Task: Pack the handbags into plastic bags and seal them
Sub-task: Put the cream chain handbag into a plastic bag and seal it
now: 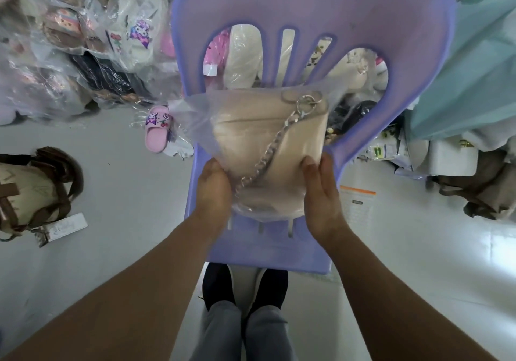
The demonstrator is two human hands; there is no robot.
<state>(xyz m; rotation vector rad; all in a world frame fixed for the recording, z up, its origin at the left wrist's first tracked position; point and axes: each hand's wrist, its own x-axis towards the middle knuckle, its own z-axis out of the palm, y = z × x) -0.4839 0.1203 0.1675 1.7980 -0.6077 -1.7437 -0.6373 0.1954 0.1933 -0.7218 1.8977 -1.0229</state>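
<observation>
Both hands — left hand [213, 190], right hand [321, 190] — clasp bagged beige handbag [251, 142] by its sides; plastic bag [195, 117] lies on purple chair [391, 53].

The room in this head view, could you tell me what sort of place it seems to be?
Probably a small stockroom or packing area for goods. Heaps of plastic-wrapped slippers cover the floor, a beige handbag sits in a clear plastic bag on a purple chair, and another handbag waits nearby.

Both hands, left [213, 190] and right [321, 193], press a bagged beige handbag [268, 148] on a purple chair [279, 249].
</observation>
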